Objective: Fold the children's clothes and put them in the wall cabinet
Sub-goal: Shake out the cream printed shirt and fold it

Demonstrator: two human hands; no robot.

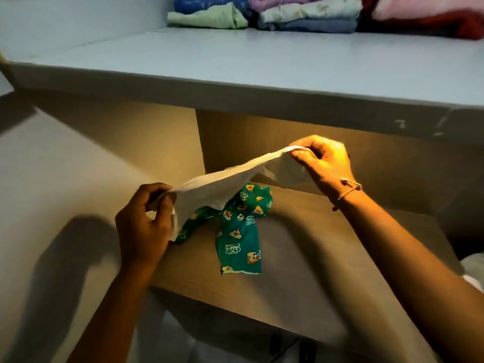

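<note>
While the wooden shelf (301,258) is carrying the green printed trousers (239,231) near its back wall, both hands are stretching a small white garment (222,182) in the air just above them. Pinched only at its two ends, the cloth is sagging in the middle and could brush the trousers and drag them askew. The left hand (142,224) is gripping the nearer end, the right hand (324,163) the farther end toward the back wall.

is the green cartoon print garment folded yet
No: the green garment lies crumpled, unfolded, on the wooden shelf, partly under the white cloth both hands hold.
</note>
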